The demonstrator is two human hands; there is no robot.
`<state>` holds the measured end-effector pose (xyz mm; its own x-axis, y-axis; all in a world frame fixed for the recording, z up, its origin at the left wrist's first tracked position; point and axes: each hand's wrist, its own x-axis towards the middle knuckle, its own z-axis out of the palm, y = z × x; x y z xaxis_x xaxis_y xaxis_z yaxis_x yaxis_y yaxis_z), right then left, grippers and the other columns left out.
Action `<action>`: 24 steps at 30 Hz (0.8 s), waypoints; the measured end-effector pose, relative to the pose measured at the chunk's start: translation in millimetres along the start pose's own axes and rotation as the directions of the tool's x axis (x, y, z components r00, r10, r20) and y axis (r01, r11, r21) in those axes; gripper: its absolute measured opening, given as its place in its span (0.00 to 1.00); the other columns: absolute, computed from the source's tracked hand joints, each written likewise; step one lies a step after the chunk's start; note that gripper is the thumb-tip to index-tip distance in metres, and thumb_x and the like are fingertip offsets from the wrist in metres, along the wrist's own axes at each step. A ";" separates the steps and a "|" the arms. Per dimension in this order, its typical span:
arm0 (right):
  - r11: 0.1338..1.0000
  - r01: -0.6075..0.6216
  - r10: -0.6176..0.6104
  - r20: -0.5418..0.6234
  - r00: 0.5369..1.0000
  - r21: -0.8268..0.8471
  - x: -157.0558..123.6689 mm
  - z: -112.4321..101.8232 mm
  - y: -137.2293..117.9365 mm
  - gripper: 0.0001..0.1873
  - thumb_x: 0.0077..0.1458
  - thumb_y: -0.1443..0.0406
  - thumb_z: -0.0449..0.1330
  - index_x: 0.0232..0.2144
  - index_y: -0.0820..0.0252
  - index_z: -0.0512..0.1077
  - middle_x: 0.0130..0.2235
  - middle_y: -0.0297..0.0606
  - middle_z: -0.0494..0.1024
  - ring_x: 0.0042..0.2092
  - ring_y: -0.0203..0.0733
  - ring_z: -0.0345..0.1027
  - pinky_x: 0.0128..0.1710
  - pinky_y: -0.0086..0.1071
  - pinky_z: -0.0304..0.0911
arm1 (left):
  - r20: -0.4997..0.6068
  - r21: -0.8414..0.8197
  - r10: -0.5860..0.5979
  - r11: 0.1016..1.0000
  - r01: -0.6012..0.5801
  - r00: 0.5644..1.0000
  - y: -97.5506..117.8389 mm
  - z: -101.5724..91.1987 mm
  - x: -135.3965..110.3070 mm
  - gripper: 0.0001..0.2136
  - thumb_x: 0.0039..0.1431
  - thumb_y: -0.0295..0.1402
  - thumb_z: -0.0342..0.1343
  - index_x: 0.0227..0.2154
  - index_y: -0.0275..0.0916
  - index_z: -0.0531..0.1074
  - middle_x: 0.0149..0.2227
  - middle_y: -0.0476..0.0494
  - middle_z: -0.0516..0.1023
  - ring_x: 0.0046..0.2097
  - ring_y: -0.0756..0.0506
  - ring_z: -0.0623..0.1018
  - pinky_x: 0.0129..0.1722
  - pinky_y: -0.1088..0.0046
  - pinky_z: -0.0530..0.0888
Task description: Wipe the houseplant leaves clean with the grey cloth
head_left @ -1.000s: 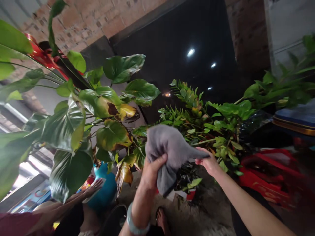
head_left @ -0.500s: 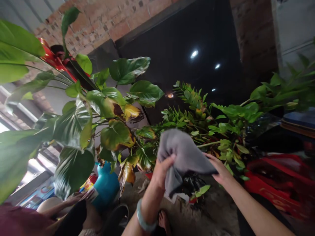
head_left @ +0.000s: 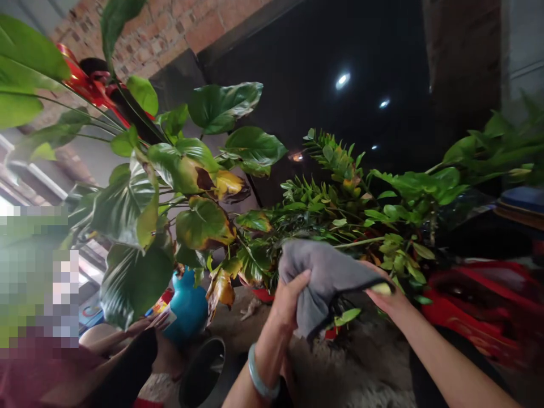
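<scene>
A grey cloth is bunched up in front of the plants. My left hand, with a pale bangle on the wrist, grips its near side, thumb on top. At the cloth's dark-edged right corner, my right hand has its fingers closed. A small pale yellow-green bit, perhaps a leaf, shows beside those fingers. Whatever the cloth covers is hidden. Just behind it are small-leaved green plants, and a green leaf pokes out below.
A big-leaved plant with yellowing leaves fills the left. Below it are a blue gourd-shaped vessel and a dark bucket. Another person's arm is at lower left. A red bag-like item lies right, and a glossy black panel stands behind.
Both hands and the cloth have shifted slightly right and down in view. The cloth is stretched flatter, and the pale bit by my right fingers now shows. More of the bucket is visible.
</scene>
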<state>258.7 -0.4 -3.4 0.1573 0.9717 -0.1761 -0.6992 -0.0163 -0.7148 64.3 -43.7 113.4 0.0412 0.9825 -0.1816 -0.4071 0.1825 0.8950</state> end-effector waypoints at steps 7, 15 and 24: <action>1.000 0.002 -0.002 0.006 1.000 0.023 4.3 -1.9 2.5 0.12 0.33 0.72 0.69 0.25 0.56 0.79 0.21 0.34 0.79 0.21 0.39 0.68 0.23 0.35 0.67 | -0.015 -0.010 0.182 0.983 -0.182 0.983 16.2 17.5 24.0 0.28 0.32 0.32 0.72 0.43 0.36 0.77 0.41 0.38 0.84 0.49 0.34 0.81 0.54 0.57 0.74; 1.000 -0.022 0.021 0.002 1.000 0.010 8.6 -13.7 5.7 0.11 0.36 0.74 0.67 0.25 0.55 0.78 0.22 0.35 0.81 0.24 0.42 0.73 0.23 0.34 0.68 | 0.187 0.123 -0.135 0.986 0.113 0.973 -13.7 -3.3 -18.6 0.22 0.31 0.32 0.73 0.35 0.36 0.80 0.32 0.41 0.84 0.39 0.33 0.83 0.47 0.54 0.77; 0.996 -0.067 0.065 0.035 0.997 0.058 4.9 -9.5 3.1 0.04 0.46 0.64 0.66 0.28 0.54 0.80 0.28 0.39 0.84 0.29 0.46 0.76 0.29 0.38 0.70 | 0.076 -0.010 0.026 1.000 -0.025 0.997 3.6 12.9 25.9 0.28 0.30 0.33 0.74 0.40 0.34 0.78 0.38 0.37 0.85 0.51 0.32 0.80 0.55 0.56 0.73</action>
<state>264.0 2.0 -12.9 0.0874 0.9762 -0.1983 -0.7477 -0.0673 -0.6606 75.7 -17.2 117.2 0.0997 0.9869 -0.1267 -0.4169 0.1571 0.8953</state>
